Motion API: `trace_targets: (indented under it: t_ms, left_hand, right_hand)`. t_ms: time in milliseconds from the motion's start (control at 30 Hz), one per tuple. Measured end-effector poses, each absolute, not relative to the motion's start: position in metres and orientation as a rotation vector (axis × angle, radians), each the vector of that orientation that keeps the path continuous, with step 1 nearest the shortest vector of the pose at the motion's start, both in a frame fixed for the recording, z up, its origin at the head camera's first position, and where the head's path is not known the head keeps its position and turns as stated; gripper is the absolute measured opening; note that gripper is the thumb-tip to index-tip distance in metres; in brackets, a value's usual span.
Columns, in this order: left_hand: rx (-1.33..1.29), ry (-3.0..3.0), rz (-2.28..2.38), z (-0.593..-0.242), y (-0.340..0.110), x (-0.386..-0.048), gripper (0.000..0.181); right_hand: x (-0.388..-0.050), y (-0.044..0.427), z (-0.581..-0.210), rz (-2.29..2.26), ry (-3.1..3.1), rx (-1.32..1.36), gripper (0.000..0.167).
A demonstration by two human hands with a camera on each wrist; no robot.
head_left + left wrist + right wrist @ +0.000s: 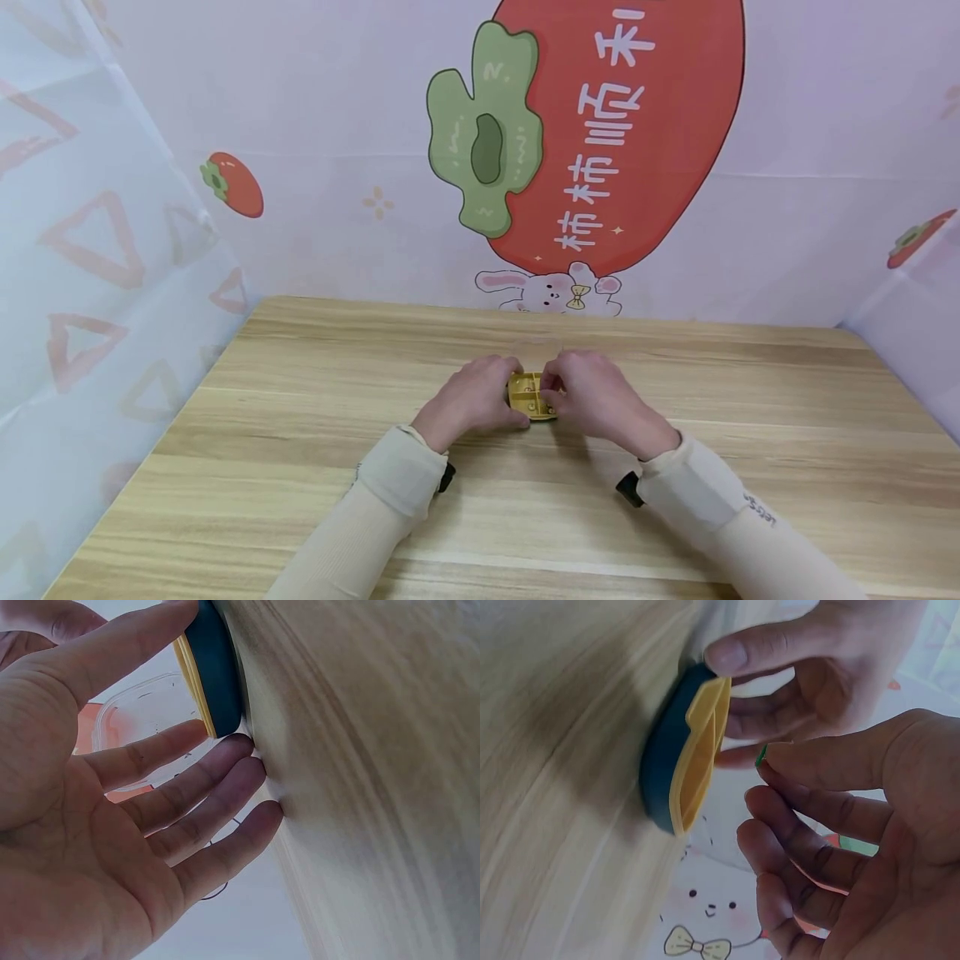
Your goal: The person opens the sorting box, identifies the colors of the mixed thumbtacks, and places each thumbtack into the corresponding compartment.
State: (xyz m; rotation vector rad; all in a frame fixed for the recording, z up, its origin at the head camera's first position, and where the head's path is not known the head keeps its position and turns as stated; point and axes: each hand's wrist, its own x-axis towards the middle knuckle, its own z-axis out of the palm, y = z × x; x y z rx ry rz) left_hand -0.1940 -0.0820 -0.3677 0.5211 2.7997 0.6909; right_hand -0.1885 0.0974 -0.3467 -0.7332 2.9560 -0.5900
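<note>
A small compartment box with a yellow divided inside (524, 397) and a dark teal shell (662, 761) sits on the table between the hands. My left hand (480, 393) holds it from the left side, thumb at the near edge and index finger at the far edge. The other left fingers (217, 802) rest with their tips near the tabletop. Just off the box's right side, my right hand (600, 393) pinches a tiny green piece (761, 755) between thumb and index finger. Several tiny bits lie in the compartments; their kind is too small to tell.
Behind the box stands a clear plastic rounded piece (112, 739), faint in the head view. The wood-grain table (300, 483) ends at a printed cloth backdrop (337, 233) at the back, with more cloth at both sides.
</note>
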Motion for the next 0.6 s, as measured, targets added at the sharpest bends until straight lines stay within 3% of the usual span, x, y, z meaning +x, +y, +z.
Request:
trace_targets:
  t_ms: [600]
  left_hand:
    - [0.559,2.808,0.681,-0.366,-0.084,-0.194,0.058]
  right_hand:
    - [-0.195,0.084,-0.362,-0.563,2.928,-0.818,0.008]
